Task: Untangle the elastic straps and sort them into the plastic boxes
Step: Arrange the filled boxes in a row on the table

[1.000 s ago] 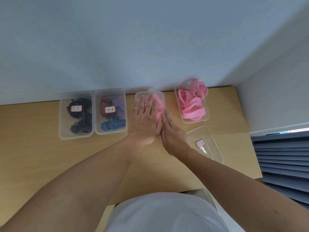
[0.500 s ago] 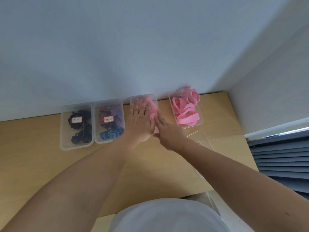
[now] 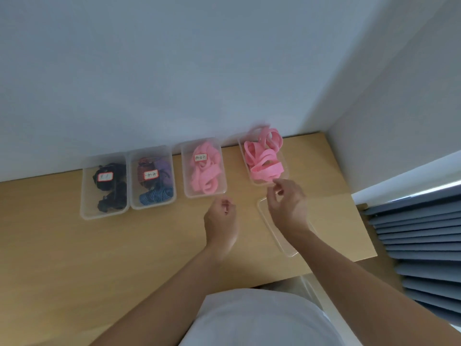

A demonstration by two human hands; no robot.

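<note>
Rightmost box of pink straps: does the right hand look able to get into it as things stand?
Probably yes. The right hand hovers at the near rim of the rightmost box, which is uncovered, its pink straps heaped high; nothing lies between them.

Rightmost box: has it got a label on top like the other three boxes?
No: the rightmost box shows only pink straps heaped above its rim, with no label anywhere on it.
</note>
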